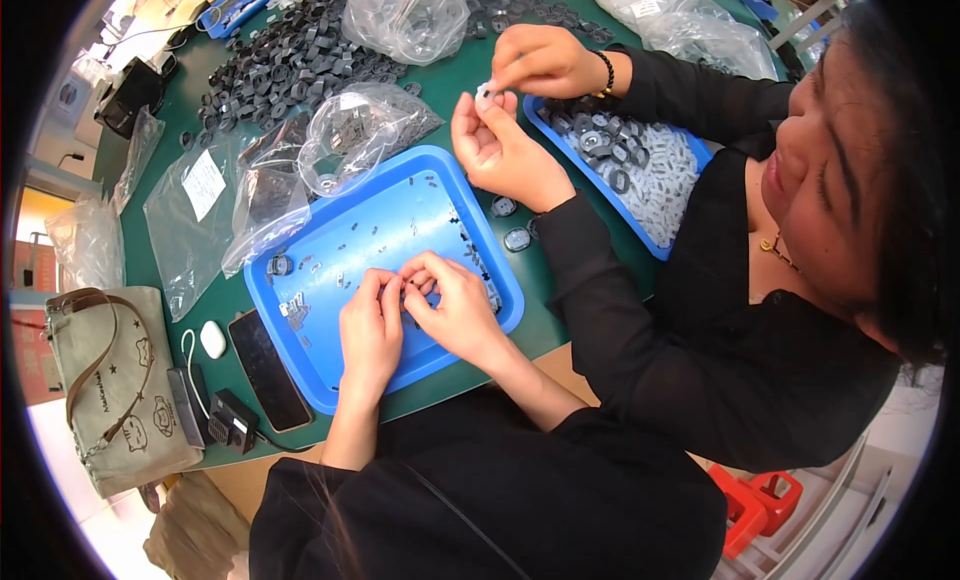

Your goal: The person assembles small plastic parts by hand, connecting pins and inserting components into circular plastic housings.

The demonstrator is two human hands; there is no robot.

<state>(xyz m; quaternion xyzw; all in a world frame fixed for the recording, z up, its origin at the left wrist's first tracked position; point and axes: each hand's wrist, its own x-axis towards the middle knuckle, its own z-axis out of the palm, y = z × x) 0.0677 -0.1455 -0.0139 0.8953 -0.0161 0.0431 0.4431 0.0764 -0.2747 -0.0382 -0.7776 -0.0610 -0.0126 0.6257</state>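
Observation:
Over the blue tray, my left hand and my right hand meet fingertip to fingertip. Both are closed in a pinch on a small dark part, mostly covered by the fingers, so its kind cannot be made out. Tiny dark pieces are scattered on the tray floor, with more heaped along its right side, partly behind my right hand. Left of my left hand lies a little group of small grey pieces. A dark oval housing sits near the tray's left wall.
A co-worker on the right holds a small white part above a second blue tray of white and dark parts. Behind my tray are clear plastic bags and a pile of dark housings. A phone, white case and canvas bag lie left.

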